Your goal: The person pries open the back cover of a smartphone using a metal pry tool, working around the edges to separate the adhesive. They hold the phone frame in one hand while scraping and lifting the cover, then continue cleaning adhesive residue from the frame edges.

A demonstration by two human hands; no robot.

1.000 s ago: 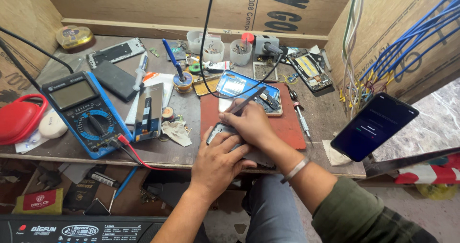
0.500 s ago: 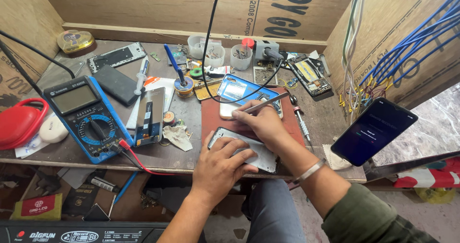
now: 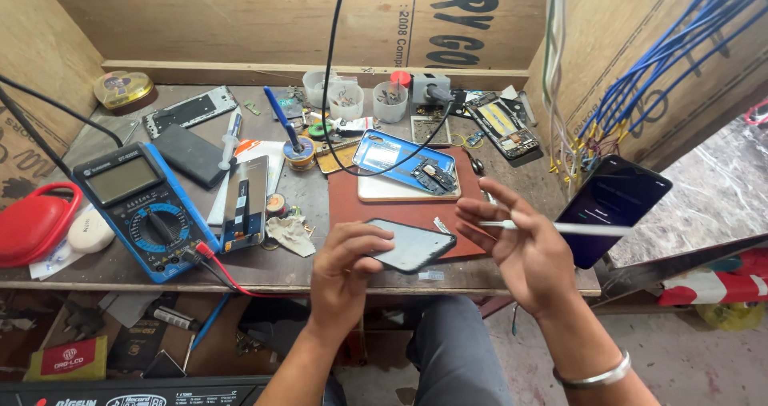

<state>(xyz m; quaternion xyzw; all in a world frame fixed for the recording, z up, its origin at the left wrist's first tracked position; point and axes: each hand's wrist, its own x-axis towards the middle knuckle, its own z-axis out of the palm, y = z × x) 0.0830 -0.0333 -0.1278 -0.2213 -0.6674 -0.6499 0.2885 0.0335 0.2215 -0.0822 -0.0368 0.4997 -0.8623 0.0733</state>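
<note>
My left hand [image 3: 342,272] grips a phone [image 3: 410,244] by its left end, screen side up, just above the brown mat [image 3: 346,206] at the bench's front edge. My right hand [image 3: 520,246] is lifted to the right of the phone, palm toward me, with a thin white tool [image 3: 560,228] pinched between thumb and fingers, its tip pointing left. A metal bangle [image 3: 594,374] circles that wrist. Beyond the mat lies an opened phone with a blue inside [image 3: 404,160].
A blue multimeter [image 3: 140,206] with a red lead sits at the left, beside a red case [image 3: 32,222]. Phone parts, small cups [image 3: 344,94] and a black cable [image 3: 332,54] crowd the back of the bench. A dark phone [image 3: 612,206] leans at the right edge by blue wires [image 3: 672,62].
Both hands were pressed on the phone on the mat. Now the left hand has lifted the phone toward me, and the right hand has pulled away to the right with the tool.
</note>
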